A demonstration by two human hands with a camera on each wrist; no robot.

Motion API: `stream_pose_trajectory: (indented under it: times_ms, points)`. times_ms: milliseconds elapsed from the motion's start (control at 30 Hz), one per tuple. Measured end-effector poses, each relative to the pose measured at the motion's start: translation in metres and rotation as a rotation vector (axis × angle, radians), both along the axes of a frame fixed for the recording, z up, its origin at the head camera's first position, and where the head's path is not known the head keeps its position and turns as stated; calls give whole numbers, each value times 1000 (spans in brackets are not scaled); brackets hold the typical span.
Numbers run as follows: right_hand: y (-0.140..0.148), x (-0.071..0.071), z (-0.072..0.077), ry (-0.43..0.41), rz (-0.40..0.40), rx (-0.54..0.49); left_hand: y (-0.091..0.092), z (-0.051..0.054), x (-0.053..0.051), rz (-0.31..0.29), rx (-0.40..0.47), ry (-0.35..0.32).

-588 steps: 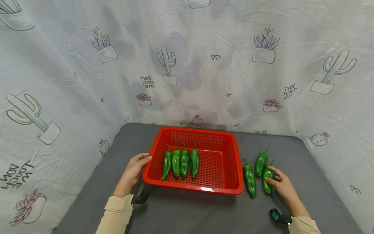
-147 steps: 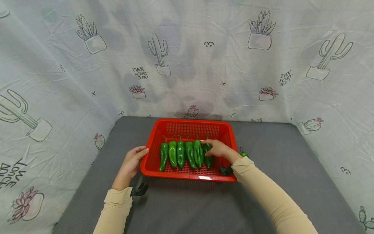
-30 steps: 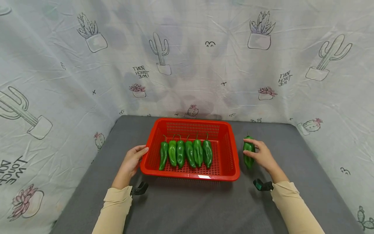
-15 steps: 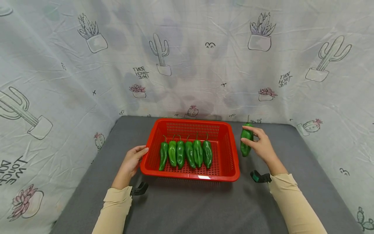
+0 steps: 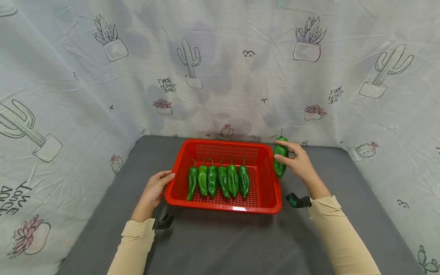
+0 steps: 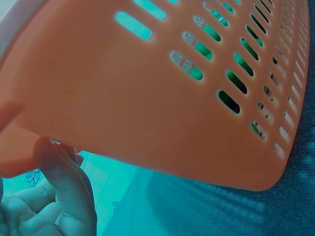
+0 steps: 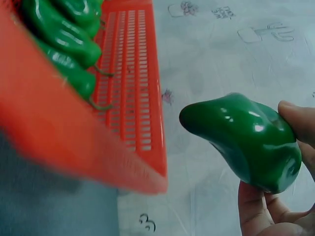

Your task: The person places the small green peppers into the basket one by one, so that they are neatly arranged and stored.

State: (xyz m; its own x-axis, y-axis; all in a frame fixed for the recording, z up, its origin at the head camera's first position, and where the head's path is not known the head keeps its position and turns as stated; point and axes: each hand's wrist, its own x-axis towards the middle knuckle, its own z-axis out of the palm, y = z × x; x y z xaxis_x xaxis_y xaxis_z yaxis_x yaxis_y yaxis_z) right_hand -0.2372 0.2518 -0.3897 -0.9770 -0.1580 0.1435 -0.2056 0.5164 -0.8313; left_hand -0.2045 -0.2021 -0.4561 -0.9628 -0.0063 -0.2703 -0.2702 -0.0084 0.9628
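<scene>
A red plastic basket (image 5: 223,207) with slotted walls stands on the grey table. Several green peppers (image 5: 222,181) lie side by side in it, stems toward the back, with bare basket floor to their right. My left hand (image 5: 154,191) grips the basket's left rim between thumb and fingers; the left wrist view shows its fingers under the rim (image 6: 64,182). Just beyond the right rim, my right hand (image 5: 297,160) pinches another green pepper (image 5: 280,156) near its upper part, stem up. In the right wrist view that held pepper (image 7: 246,140) hangs off the table, apart from the basket wall.
A grey cloth (image 5: 220,244) covers the table. White curtains (image 5: 220,76) printed with potted cacti enclose the back and both sides. Black wrist cameras (image 5: 298,200) sit on both wrists.
Over the last second my right hand has lifted the pepper off the table and carried it left to the basket's right rim. The left hand and basket stay put.
</scene>
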Motion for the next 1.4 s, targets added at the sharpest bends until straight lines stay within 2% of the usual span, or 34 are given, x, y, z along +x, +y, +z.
stream_pose_trajectory:
  times_ms: [367,600,800,1100,1233,1400]
  points:
    - [-37,-11,-4,-109,53,-76,0,-3,0,2,14,-3]
    - [-53,-17,-17,-154,19,-11,1,-4,-1,7,17,-2]
    - [-65,-19,-26,-241,11,-18,0,-4,0,11,18,-10]
    - [-77,-21,-34,-354,2,40,0,-3,0,7,23,-12]
    - [-80,-20,-35,-364,-2,64,0,-3,0,8,28,-16]
    - [-83,-21,-36,-341,27,146,0,-1,0,5,36,-10]
